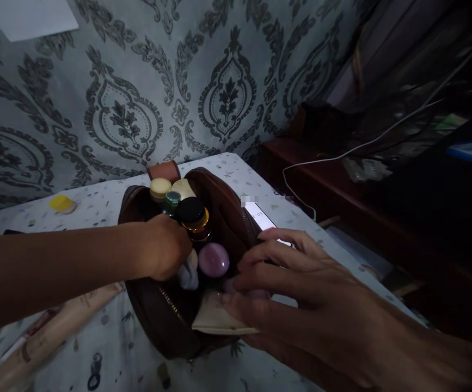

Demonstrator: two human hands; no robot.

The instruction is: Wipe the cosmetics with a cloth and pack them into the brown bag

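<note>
A dark brown zippered bag (146,310) lies gaping on the table, packed with small items. My left hand (168,247) reaches into it, fingers curled and mostly hidden, beside a soft grey-blue item (189,275). What it grips I cannot make out. Near its knuckles are a black-capped jar (190,212), a green-topped container (172,200) and a cream-coloured round lid (160,189). A shiny pink-purple round item (213,259) sits mid-bag. My right hand (296,288) spreads its fingers over the bag's right side, touching a beige flat pouch (219,316) at the opening.
A lit phone (262,216) lies partly behind the bag's right side. On the left are beige tubes (56,337) and a yellow-topped item (61,203). A brown cylinder (164,171) stands behind the bag. A white cable (342,156) crosses the dark red furniture (276,158) at right.
</note>
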